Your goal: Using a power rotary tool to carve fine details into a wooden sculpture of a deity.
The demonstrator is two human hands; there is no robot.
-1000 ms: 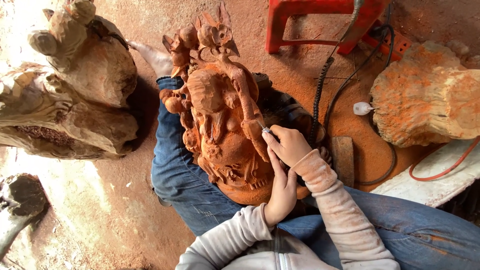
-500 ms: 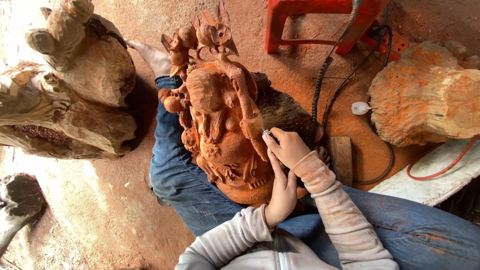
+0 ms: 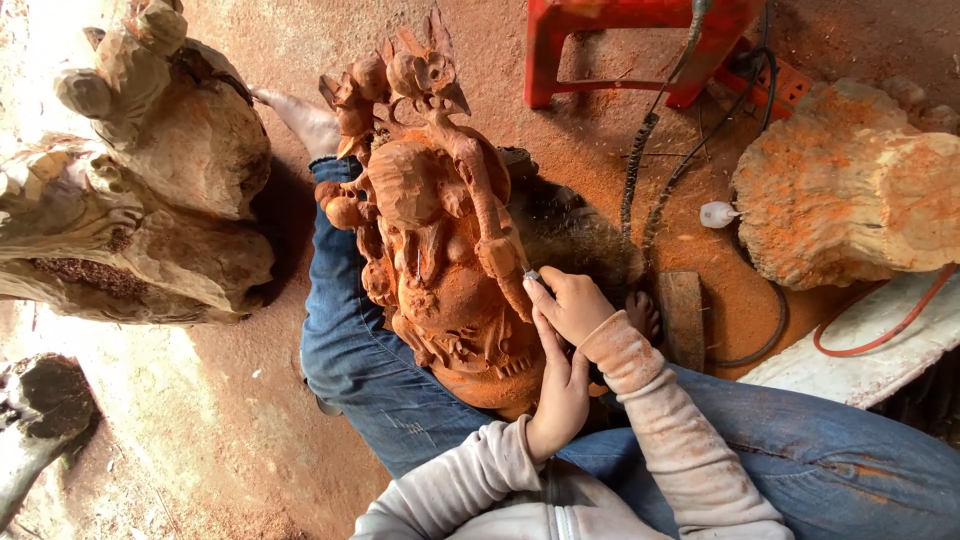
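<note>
The floor (image 3: 250, 440) is bare earth or concrete, thick with reddish sawdust, and bright light falls across its left side. The person sits on it in dusty blue jeans, legs spread, with a red-brown wood carving (image 3: 440, 240) lying along the left leg and lap, its ornate top pointing away toward a bare foot (image 3: 305, 120). The right hand (image 3: 572, 305) rests against the carving's right edge, fingers (image 3: 548, 300) closed around a small metal-tipped tool (image 3: 531, 276) whose tip touches the wood. The left hand (image 3: 560, 395) lies just beneath it, fingers stretched upward and loosely together, touching the right hand's underside and the carving's lower edge; it holds nothing that can be made out. Both forearms wear pale, dust-stained sleeves and come in from the bottom of the view. A ribbed flexible cable (image 3: 640, 170) runs from the top of the view down behind the right hand, beside thinner black cords that loop on the floor. A red stool (image 3: 620, 40) stands past the carving at the top. To the right lies a rough wood slab (image 3: 850, 190) coated in orange dust, with a small white plug (image 3: 718, 213) just beside its left edge, and below it a white board (image 3: 860, 350) crossed by a red cord. At left, large gnarled stumps (image 3: 130, 200) sit close to the left leg, and another dark piece of wood (image 3: 40, 420) lies in the lower left corner.
</note>
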